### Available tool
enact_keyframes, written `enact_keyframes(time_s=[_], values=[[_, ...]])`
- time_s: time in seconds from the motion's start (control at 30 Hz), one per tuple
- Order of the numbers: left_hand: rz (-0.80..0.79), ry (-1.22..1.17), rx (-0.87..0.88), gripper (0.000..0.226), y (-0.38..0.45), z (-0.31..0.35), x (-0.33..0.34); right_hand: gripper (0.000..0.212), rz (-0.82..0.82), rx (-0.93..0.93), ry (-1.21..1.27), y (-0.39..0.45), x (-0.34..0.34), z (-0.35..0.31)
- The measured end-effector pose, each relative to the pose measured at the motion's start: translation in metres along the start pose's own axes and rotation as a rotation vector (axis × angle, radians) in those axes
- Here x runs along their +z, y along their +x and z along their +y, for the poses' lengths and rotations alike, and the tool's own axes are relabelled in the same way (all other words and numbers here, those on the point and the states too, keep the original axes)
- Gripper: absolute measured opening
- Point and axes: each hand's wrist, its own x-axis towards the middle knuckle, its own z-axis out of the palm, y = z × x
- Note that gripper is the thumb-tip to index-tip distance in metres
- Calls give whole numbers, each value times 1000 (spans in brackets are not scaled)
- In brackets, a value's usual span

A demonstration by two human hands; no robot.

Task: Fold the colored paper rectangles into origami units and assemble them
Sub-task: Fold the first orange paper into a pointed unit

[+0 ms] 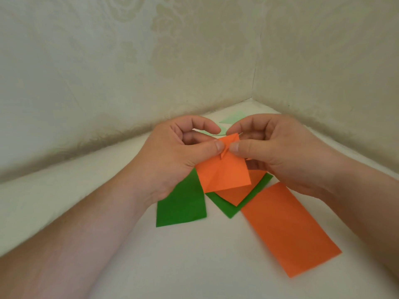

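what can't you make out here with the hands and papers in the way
Head view only:
- Top of the held orange paper: hidden by the thumbs of the left hand and right hand.
- Pale green pieces: mostly hidden behind the hands.
- Orange sheet and green sheet beneath: overlapped, outlines unclear.

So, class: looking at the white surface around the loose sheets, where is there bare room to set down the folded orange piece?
Bare patches: left of the green sheet, out to the wall, and the near surface between that sheet and the big orange sheet. Crowded: under the folded orange piece and both hands, where orange and green sheets overlap.
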Motion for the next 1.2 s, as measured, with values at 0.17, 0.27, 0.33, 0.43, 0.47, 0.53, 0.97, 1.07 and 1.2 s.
enact_keyframes(time_s=[0.17, 0.27, 0.33, 0.43, 0.47, 0.53, 0.97, 1.07, 1.2], values=[[-2, 9, 12, 18, -1, 2, 1, 8, 1, 16, -44, 0, 2, 0], [-8, 21, 8, 15, -2, 3, 1, 16, 3, -17, -55, 0, 0, -2], [-11, 51, 5, 14, -2, 4, 1, 19, 9, -40, -67, 0, -1, -2], [-4, 116, 10, 19, -2, 3, 1, 20, 15, -60, -90, 0, -2, -2], [-6, 132, 6, 19, -2, 3, 1, 21, 13, -65, -98, 0, -1, -2], [-34, 151, -10, 18, -3, 4, 1, 22, 16, -75, -117, 0, -1, -2], [-89, 29, -99, 17, -2, 3, -1, 16, 50, -101, -212, -1, -1, -3], [-96, 21, -112, 18, -2, 2, -1, 18, 47, -101, -216, -1, -1, -2], [-97, 31, -119, 20, -1, 2, -2, 20, 53, -95, -220, 0, -1, 0]])
